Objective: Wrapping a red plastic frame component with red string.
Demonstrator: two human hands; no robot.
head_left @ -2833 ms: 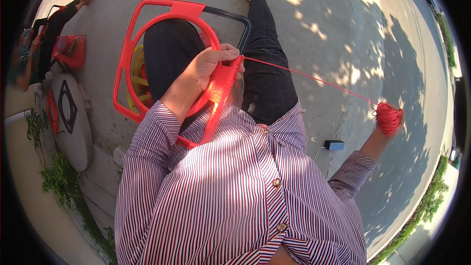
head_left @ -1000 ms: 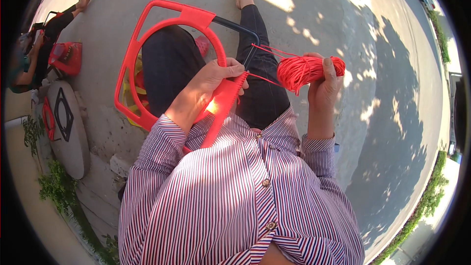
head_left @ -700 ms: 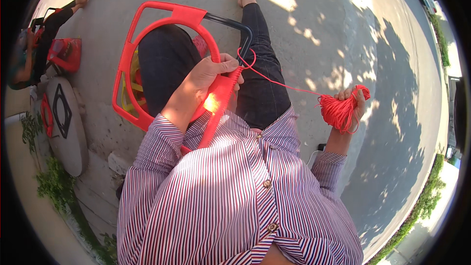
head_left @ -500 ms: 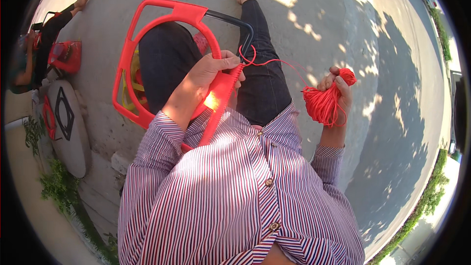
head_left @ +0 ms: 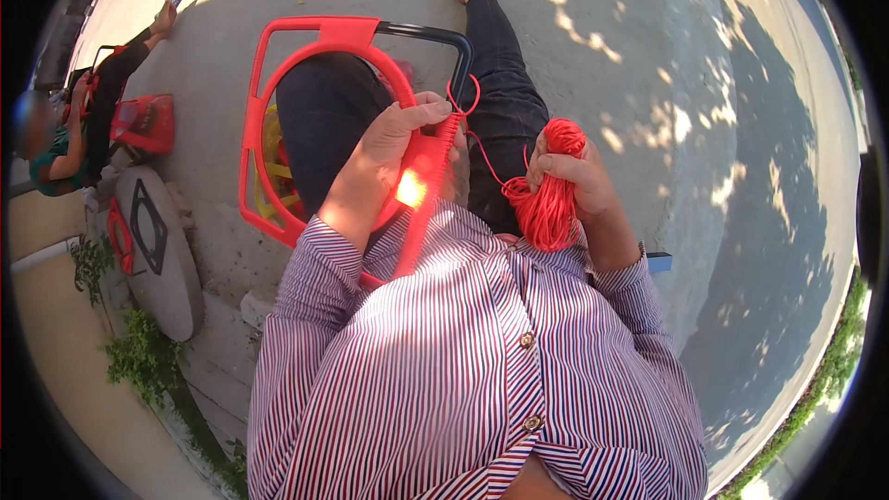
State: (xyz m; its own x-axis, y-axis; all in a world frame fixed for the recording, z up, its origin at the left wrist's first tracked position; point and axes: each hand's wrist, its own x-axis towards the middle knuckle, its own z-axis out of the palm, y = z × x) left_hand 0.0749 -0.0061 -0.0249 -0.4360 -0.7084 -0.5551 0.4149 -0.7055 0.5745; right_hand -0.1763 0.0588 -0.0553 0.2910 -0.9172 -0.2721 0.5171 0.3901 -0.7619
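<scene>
— Cord status?

— I see a red cord [head_left: 548, 194] bundled thick in the right hand [head_left: 572, 183], grip clenched around it, held just above the lap. One thin strand runs from the bundle up to a small loop at the frame's edge.

— Frame?

— Red frame [head_left: 315, 42], ring-shaped with a black bar on top, lying over the knees. Left hand [head_left: 400, 130] is closed on its right rim, sunlit there.

— Surroundings?

— Concrete ground [head_left: 648, 56], patchy shade. Another person [head_left: 93, 120] sits far left beside a red bag [head_left: 143, 125].

Glossy red plastic frame [head_left: 278, 120], fibrous red cord bundle [head_left: 548, 199], striped cloth shirt [head_left: 463, 380], rough concrete ground [head_left: 648, 56]
</scene>
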